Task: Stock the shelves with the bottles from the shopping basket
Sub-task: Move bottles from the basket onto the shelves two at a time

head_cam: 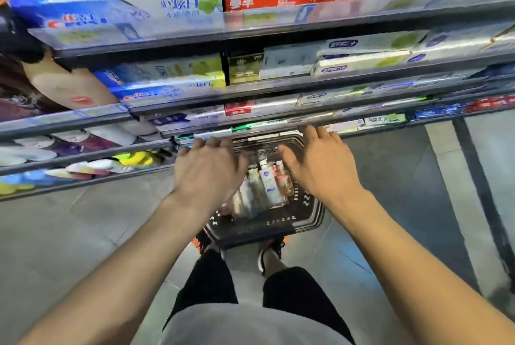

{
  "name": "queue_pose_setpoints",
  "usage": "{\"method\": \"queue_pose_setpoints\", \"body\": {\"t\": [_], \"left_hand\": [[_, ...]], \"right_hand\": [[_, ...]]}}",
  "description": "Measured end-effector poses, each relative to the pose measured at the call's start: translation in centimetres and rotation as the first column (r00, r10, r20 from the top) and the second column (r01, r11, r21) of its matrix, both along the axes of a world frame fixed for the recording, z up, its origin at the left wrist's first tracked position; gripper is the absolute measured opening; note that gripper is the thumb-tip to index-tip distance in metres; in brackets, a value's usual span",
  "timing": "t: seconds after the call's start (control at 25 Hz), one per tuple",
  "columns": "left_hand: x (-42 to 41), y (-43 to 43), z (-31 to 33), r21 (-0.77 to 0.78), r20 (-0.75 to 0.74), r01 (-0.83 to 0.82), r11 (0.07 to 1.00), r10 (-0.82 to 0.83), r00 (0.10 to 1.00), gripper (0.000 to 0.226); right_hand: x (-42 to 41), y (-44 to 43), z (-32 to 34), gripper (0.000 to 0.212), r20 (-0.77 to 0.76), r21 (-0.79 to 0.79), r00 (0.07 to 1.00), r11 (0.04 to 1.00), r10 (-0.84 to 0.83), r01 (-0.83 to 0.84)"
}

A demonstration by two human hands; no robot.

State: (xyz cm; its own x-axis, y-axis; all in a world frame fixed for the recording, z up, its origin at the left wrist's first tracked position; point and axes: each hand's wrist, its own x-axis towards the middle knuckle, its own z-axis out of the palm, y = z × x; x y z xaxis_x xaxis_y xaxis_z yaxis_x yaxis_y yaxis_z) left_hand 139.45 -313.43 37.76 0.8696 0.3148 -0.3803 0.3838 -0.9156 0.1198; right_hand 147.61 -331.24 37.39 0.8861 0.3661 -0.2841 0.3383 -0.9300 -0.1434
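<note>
1. Both hands hover spread and empty: our left hand (209,174) and right hand (320,166), just above the bottles.
2. Below, on the grey tiled floor (83,233) at our feet, a black plastic shopping basket (278,229) holds a white bottle with a blue label (269,183), an amber-pink bottle (284,180) and clear bottles (245,199), leaning together.
3. We judge that lifting one may topple its neighbours, or knock the lowest lip of the grey metal shelves (195,38).

The basket (306,222) is open from above; bottles (269,183) crowd its middle, and shelves (278,85) rise right at its far end.
</note>
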Motion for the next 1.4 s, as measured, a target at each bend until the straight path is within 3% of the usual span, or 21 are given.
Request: {"method": "queue_pose_setpoints", "body": {"t": [0.2,0.4,0.48,0.64,0.8,1.04,1.2,1.4], "left_hand": [[-0.1,-2.9,-13.4,-0.163,-0.08,-0.246,0.955,0.235,0.969,0.052],[-0.6,-3.7,-28.1,-0.281,-0.236,-0.54,0.793,0.488,0.84,0.059],[-0.7,-4.1,-33.8,-0.314,-0.23,-0.602,0.734,0.556,0.799,0.058],[-1.2,-4.1,-45.1,-0.262,-0.192,-0.626,0.734,0.596,0.779,0.067],[-1.9,-3.5,-55.8,-0.148,-0.236,-0.66,0.736,0.622,0.747,0.094],[-2.9,-3.2,-63.5,-0.078,-0.273,-0.82,0.566,0.779,0.564,0.102],[-3.7,-4.1,-66.5,0.022,-0.196,-0.729,0.685,0.718,0.668,0.092],[-4.4,-5.1,-66.8,-0.021,-0.109,-0.737,0.676,0.731,0.673,0.082]], "right_hand": [[1.6,-4.1,-12.4,0.059,-0.159,-0.017,0.983,0.996,-0.09,0.088],[0.9,-5.4,-26.4,0.063,-0.262,-0.003,0.948,0.983,-0.179,0.185],[1.2,-5.6,-32.7,0.068,-0.298,0.004,0.925,0.969,-0.233,0.246],[2.2,-6.1,-44.1,0.083,-0.346,0.027,0.859,0.911,-0.377,0.411],[3.4,-6.8,-54.1,0.084,-0.373,-0.006,0.824,0.889,-0.426,0.457],[4.0,-7.4,-62.1,0.08,-0.441,-0.097,0.72,0.826,-0.536,0.555],[3.8,-7.2,-65.1,0.088,-0.439,-0.182,0.678,0.797,-0.59,0.576],[3.9,-6.6,-66.9,0.079,-0.353,-0.366,0.775,0.84,-0.524,0.401]]}}
